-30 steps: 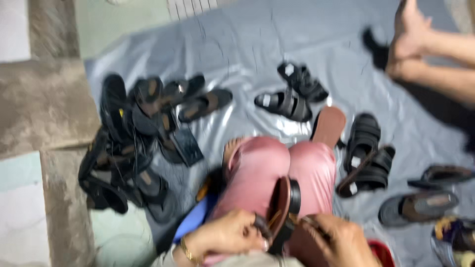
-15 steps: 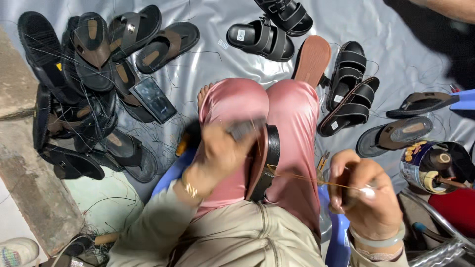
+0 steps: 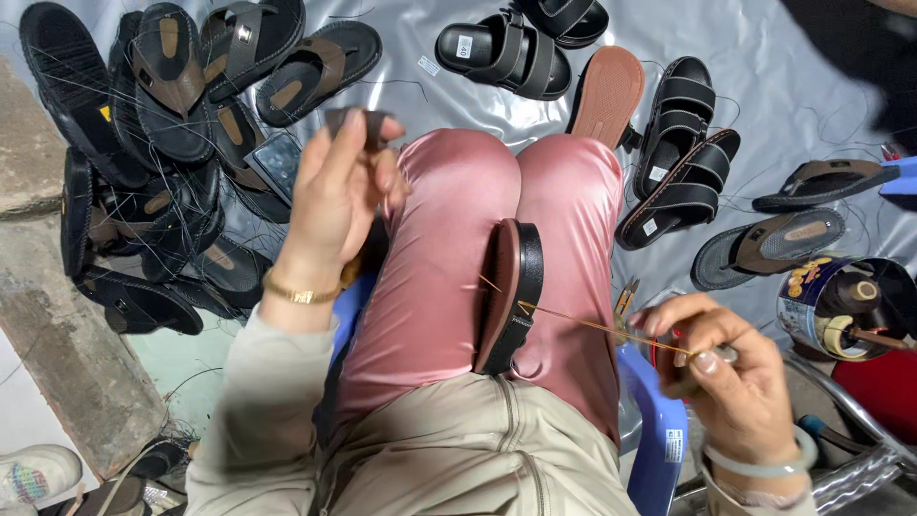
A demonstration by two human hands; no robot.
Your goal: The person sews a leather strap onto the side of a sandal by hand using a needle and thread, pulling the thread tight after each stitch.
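Head view, work piece: a brown-soled sandal with a black strap (image 3: 511,296) is seen wedged on edge between the knees, clad in glossy pink trousers (image 3: 449,258).
Head view, left hand: the left hand (image 3: 334,196) is raised above the left knee, its fingers pinched on a small dark grey pad (image 3: 355,122); what the pad is cannot be told.
Head view, right hand: the right hand (image 3: 721,368) is drawn out to the right of the lap, closed on a thin metal needle (image 3: 718,355); a taut amber thread (image 3: 597,327) is seen running from it to the sandal's edge.
Head view, surroundings: a heap of dark finished sandals (image 3: 162,124) is shown at the left on a silvery plastic sheet (image 3: 420,91); further pairs of black strapped sandals (image 3: 683,158) lie beyond the knees. A round tin holding thread spools (image 3: 841,306) stands just beside the right hand.
Risk, thread: a break or a tangle is judged possible, the thread being stretched tight near loose strands scattered about.
Risk, grip: a slip of the sandal is judged possible, since it is held by knee pressure alone.
Risk, needle: a prick is judged possible if the pull is jerked.
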